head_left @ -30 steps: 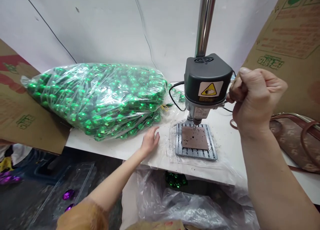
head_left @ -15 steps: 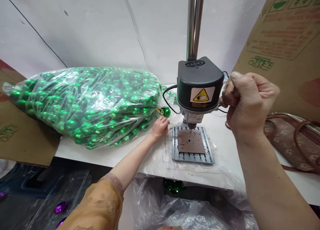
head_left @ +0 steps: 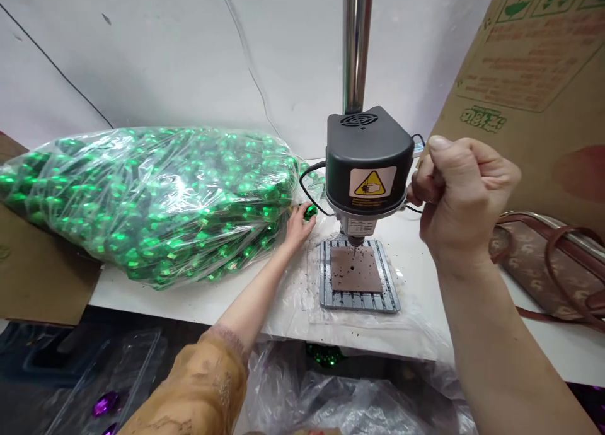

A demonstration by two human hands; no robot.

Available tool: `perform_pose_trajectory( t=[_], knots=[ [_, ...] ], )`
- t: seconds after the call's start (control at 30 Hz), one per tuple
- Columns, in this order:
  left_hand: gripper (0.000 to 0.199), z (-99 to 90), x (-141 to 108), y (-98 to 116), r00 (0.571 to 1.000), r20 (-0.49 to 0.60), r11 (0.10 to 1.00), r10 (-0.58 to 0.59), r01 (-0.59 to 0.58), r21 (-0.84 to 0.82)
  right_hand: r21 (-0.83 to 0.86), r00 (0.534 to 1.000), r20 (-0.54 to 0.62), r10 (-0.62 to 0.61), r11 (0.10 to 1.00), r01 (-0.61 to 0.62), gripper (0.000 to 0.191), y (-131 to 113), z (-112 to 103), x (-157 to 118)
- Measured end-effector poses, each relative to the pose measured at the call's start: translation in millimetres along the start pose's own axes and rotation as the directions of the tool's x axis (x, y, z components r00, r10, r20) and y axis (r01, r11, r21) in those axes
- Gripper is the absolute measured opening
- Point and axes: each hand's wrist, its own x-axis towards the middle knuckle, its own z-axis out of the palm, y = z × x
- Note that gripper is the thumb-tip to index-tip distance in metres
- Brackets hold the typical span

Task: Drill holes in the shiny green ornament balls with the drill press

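My left hand (head_left: 299, 227) reaches to the mouth of a clear plastic bag (head_left: 189, 195) full of shiny green faceted balls. Its thumb and fingers close around one green ball (head_left: 310, 212) at the bag's end. At the right side of a small black drill press (head_left: 368, 151), my right hand (head_left: 466, 192) is closed in a fist on the feed handle, which the fingers mostly hide. Below the drill bit, a brown square plate (head_left: 357, 280) with a dark hole lies on the grey slotted base (head_left: 331, 301). Dark crumbs are scattered over the plate.
A tall cardboard box (head_left: 529, 107) and a patterned brown handbag (head_left: 548, 265) stand at the right. Another cardboard piece (head_left: 42, 265) is under the bag's left end. Crumpled clear plastic (head_left: 354, 397) hangs below the white table (head_left: 155, 296). Purple shiny pieces (head_left: 104, 403) lie lower left.
My left hand has moved up from the table to the green ball, and its fingers now close around it. My right fist stays at the drill press; the view has shifted slightly.
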Motion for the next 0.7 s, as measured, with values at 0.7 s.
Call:
perform_pose_trajectory(
  t=[0.7],
  knots=[
    [0.044, -24.2, -116, 38, 0.871, 0.462, 0.156, -0.166, 0.486, -0.860, 0.033, 1.000, 0.001, 0.011, 0.999, -0.011, 0.042, 3, -1, 3]
  ],
)
